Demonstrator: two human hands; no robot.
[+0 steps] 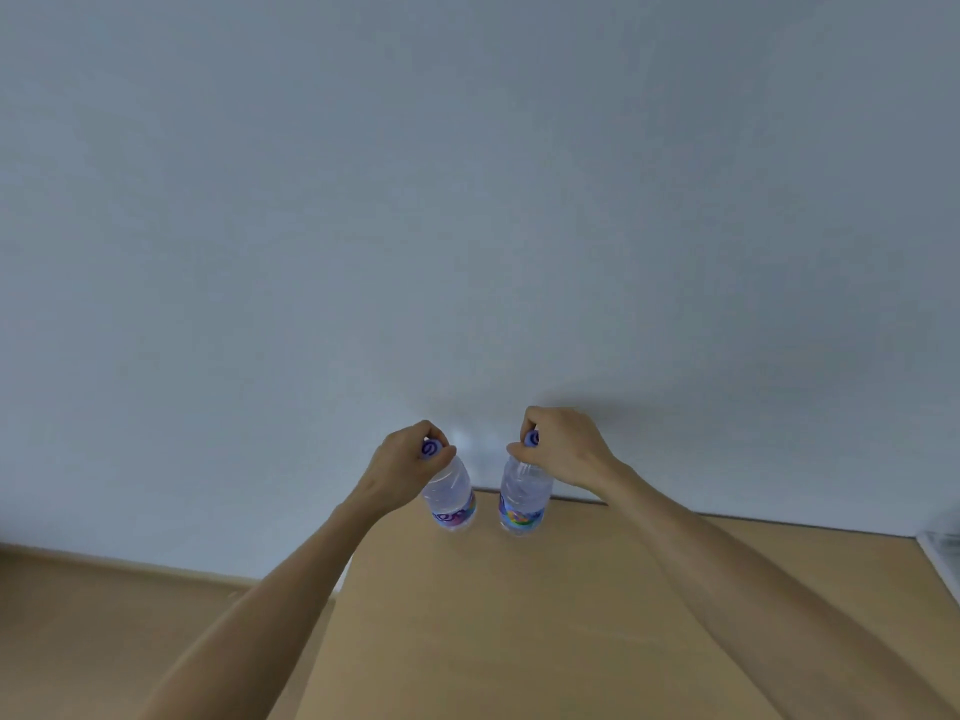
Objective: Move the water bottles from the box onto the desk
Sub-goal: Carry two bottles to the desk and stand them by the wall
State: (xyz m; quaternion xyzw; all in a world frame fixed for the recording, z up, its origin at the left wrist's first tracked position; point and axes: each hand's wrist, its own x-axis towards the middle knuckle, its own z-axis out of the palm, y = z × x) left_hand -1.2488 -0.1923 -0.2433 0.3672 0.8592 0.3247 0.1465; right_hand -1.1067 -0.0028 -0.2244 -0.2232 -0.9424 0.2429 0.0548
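Low in the frame's centre, the left hand (pixel 410 459) and right hand (pixel 563 449) each close their grip on a bottle's cap: left bottle (pixel 449 498), right bottle (pixel 524 498), upright, side by side above the tan bench (pixel 571 615).

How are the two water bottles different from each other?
The left bottle leans, its bottom swinging toward the right, while the right bottle hangs nearly straight. The left bottle's purple cap shows its swirl on top; the right bottle's cap is mostly hidden by fingers. The left hand holds the left bottle and the right hand the right. Both are clear, with colourful labels, held by the cap near the back of the desk.
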